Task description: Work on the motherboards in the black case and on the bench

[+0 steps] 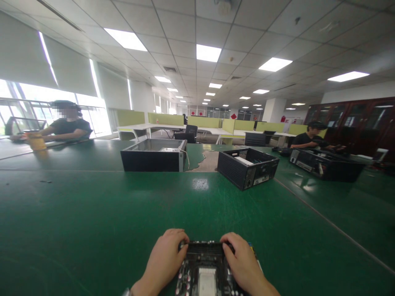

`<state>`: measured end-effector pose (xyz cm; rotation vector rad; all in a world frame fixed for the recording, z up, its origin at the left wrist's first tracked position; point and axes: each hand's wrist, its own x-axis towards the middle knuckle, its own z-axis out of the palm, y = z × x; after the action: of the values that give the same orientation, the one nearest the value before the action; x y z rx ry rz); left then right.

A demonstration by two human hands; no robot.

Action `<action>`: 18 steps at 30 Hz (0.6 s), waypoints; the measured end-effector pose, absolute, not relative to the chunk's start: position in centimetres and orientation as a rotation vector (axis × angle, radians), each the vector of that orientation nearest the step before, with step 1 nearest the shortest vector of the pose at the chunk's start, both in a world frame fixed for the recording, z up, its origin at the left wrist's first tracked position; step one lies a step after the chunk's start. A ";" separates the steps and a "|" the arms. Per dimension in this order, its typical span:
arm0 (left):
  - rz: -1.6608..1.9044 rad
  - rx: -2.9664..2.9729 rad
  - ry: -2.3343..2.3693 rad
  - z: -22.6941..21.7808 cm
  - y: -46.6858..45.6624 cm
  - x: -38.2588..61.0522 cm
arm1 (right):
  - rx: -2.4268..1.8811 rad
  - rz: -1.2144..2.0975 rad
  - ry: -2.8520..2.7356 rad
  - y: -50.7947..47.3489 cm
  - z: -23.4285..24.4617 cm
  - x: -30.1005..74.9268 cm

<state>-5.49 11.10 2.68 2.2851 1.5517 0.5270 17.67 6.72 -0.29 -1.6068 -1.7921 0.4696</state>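
While both hands are on the circuit board [193,265], the work seems to be at a handling stage: the board is out of any case, at the near side of the green table [108,213], right in front of the person and cut off by the lower border of the view. Mounted parts line its surface, and a pale rectangular block [207,281] sits at its middle with nothing visible on top. Of what is done, that much shows; how much is left cannot be read, since the near part is out of view and no tool or loose part shows beside the board. The left hand [168,255] and the right hand [243,263] take opposite far corners, thumbs inward, the fingers curled and pinching the dark far edge; whether they grip the board itself or a bar fixed to it, I cannot tell. That far edge lies straight across, facing the left case [151,161] and the middle case [231,168], which stand well beyond on the table. The board's sides run away from the person, with hardly any turn to left or right. Its long axis appears to follow them, as does the block's, though the cropping leaves this unsure. Whether the board rests flat or is slightly lifted is also unclear.
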 end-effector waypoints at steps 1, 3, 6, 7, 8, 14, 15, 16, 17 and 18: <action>0.519 2.278 1.558 2.7 11.0 -5.5 | -1.601 0.469 -1.794 6.7 -0.3 17.7; 0.504 2.271 1.566 2.9 10.9 -5.5 | -1.591 0.469 -1.797 6.7 -0.2 17.7; 0.500 2.275 1.559 3.0 10.8 -5.5 | -1.575 0.470 -1.799 6.8 -0.1 17.7; 0.508 2.279 1.552 3.0 10.8 -5.5 | -1.569 0.471 -1.801 6.8 -0.1 17.7; 0.516 2.283 1.545 3.0 10.8 -5.6 | -1.562 0.472 -1.800 6.8 -0.1 17.7; 0.538 2.282 1.536 2.5 11.1 -5.7 | -1.557 0.484 -1.795 6.8 -0.1 17.7; 0.540 2.280 1.538 2.4 11.1 -5.7 | -1.562 0.480 -1.792 6.8 -0.2 17.7; 0.541 2.278 1.541 2.3 11.1 -5.7 | -1.565 0.477 -1.791 6.8 -0.2 17.7; 0.542 2.278 1.543 2.3 11.1 -5.7 | -1.570 0.473 -1.790 6.8 -0.2 17.7; 0.544 2.278 1.546 2.3 11.1 -5.7 | -1.576 0.471 -1.790 6.8 -0.3 17.7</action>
<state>-5.73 11.07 2.29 2.2784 1.5456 0.5444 17.71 6.78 -0.27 -1.5757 -1.7899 0.4711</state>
